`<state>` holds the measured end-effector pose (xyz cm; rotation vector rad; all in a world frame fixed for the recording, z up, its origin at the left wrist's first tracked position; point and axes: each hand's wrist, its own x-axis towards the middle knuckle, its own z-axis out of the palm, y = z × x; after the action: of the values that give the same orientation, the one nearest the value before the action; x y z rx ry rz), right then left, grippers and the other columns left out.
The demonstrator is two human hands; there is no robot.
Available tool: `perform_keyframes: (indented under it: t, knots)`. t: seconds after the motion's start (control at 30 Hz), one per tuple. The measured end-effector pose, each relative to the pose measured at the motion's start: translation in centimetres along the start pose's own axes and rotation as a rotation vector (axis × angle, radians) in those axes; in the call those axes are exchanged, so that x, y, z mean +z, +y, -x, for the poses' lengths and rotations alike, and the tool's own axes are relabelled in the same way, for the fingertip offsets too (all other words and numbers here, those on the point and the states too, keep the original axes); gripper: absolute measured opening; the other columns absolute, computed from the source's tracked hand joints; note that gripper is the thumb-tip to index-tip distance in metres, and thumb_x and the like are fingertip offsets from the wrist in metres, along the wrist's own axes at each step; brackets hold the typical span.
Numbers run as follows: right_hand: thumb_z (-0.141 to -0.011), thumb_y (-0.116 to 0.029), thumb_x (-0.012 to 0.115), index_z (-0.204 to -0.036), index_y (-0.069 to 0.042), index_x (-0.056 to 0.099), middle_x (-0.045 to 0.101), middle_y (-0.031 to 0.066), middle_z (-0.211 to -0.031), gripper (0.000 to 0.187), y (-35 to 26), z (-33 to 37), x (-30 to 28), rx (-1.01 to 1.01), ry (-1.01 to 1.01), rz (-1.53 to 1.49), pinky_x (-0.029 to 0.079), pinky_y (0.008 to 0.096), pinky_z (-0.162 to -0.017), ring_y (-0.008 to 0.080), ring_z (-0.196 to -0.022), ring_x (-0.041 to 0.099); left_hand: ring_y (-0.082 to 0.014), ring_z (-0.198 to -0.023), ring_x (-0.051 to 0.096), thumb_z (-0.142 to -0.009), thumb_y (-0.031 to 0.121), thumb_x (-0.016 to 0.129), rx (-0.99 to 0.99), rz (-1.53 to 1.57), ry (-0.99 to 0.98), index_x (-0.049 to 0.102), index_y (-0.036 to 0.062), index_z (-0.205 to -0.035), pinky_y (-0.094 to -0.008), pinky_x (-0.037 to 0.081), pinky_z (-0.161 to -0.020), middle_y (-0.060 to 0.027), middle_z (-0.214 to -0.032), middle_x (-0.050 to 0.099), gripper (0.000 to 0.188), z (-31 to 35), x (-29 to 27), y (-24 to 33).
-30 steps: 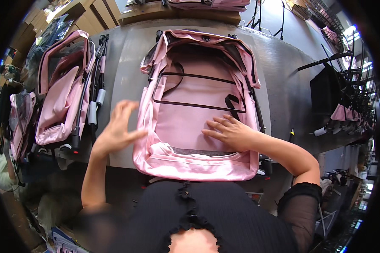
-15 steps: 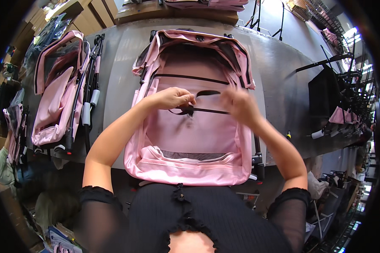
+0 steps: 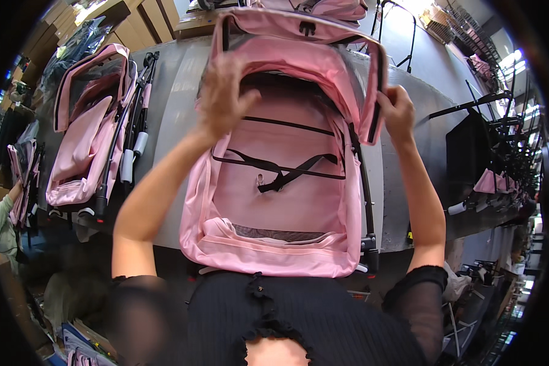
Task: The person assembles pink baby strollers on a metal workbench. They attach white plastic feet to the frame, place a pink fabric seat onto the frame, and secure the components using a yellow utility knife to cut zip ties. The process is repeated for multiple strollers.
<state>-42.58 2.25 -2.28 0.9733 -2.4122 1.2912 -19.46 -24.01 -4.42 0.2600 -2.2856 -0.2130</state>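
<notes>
A pink fabric stroller (image 3: 274, 210) lies on the table before me, its inside facing up. Its pink canopy flap (image 3: 262, 22), edged with dark zipper tape and bearing a black buckle (image 3: 307, 28), is lifted at the far end. My right hand (image 3: 398, 114) is closed on the flap's right edge, thumb and fingers pinching it. At the canopy's left side, my left hand (image 3: 221, 100) is somewhat blurred, its fingers spread and apparently holding nothing. Inside the stroller, a black strap (image 3: 310, 166) with a metal clip (image 3: 260, 180) hangs loosely across a thin black cord.
Another pink stroller (image 3: 82, 146) lies folded on the metal table (image 3: 171, 110) at left. Black frames (image 3: 497, 122) stand to the right, and cardboard boxes (image 3: 125, 30) at the back left. A person's sleeve (image 3: 3, 216) shows at far left.
Both hands have left the black strap, which now lies across the stroller. The canopy flap has been raised away from me, with my right hand on its edge and my left at its side.
</notes>
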Motion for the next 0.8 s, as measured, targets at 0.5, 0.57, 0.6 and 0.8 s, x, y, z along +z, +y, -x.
perform_keyframes:
  t: [0.5,0.57,0.6,0.8]
  knots:
    - [-0.082,-0.03,0.065,-0.102,-0.005,0.058,0.059,0.0092,-0.075,0.033,-9.6,-1.5,-5.3,-0.733,0.376,0.313,0.046,0.035,-0.064,0.0252,-0.065,0.056,-0.0183,-0.065,0.066,-0.083,0.051,0.06,-0.047,0.131,0.034,0.066,0.0094,-0.087,-0.0303,0.048,-0.058,-0.0051,-0.066,0.065,0.042,-12.5,-10.7,-1.3]
    - [-0.085,-0.036,0.062,-0.098,-0.006,0.062,0.061,0.0106,-0.076,0.033,-10.5,-2.9,-5.5,-0.645,0.285,0.329,0.046,0.0349,-0.064,0.0269,-0.067,0.059,-0.0162,-0.064,0.065,-0.084,0.049,0.059,-0.034,0.106,-0.083,0.067,0.0086,-0.087,-0.0286,0.048,-0.058,-0.0048,-0.066,0.065,0.041,-12.8,-12.1,-1.5]
    - [-0.086,-0.039,0.06,-0.094,-0.007,0.064,0.062,0.0112,-0.076,0.033,-10.7,-3.3,-5.5,-0.409,0.159,0.274,0.046,0.0343,-0.064,0.0271,-0.069,0.061,-0.0151,-0.063,0.064,-0.084,0.048,0.059,-0.031,0.098,-0.129,0.067,0.0083,-0.088,-0.0278,0.047,-0.058,-0.0047,-0.066,0.065,0.041,-12.9,-12.7,-1.7]
    - [-0.09,-0.031,0.057,-0.086,-0.009,0.063,0.062,0.0071,-0.063,0.023,-10.7,-1.3,-6.5,-0.441,0.207,0.251,0.046,0.0317,-0.051,0.0251,-0.054,0.062,-0.0167,-0.065,0.056,-0.088,0.045,0.053,-0.016,0.121,-0.312,0.066,0.0032,-0.096,-0.0293,0.045,-0.065,-0.0079,-0.071,0.06,0.045,-12.5,-13.6,-3.1]
